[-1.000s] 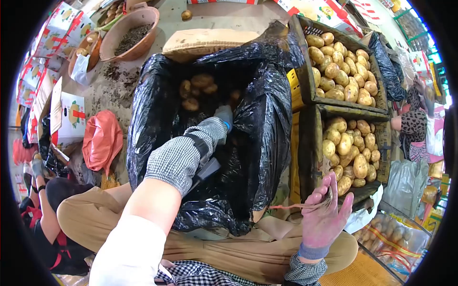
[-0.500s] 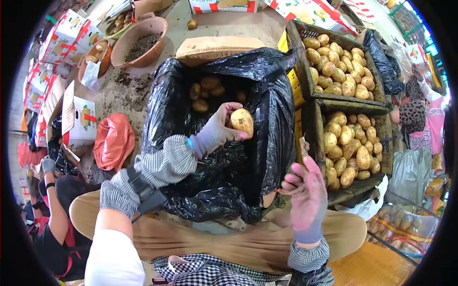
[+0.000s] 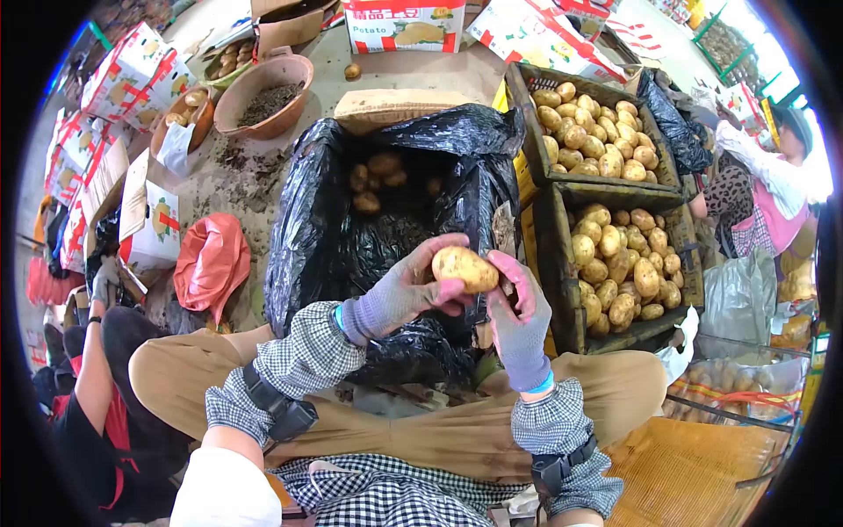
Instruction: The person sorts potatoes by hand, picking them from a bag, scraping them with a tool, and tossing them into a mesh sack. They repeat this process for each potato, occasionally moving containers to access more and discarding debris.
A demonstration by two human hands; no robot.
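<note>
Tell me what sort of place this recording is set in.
Probably a produce market stall or potato sorting spot: open crates heaped with potatoes, printed potato cartons around the floor, and a black bag with more inside. The left hand holds one potato.

potato [image 3: 465, 268]: oval, tan-yellow skin, brown specks, whole and unpeeled. Long axis near level, right end slightly lower. Held in the air, gripped by left hand [image 3: 399, 294], right hand [image 3: 518, 316] against its right end.
</note>
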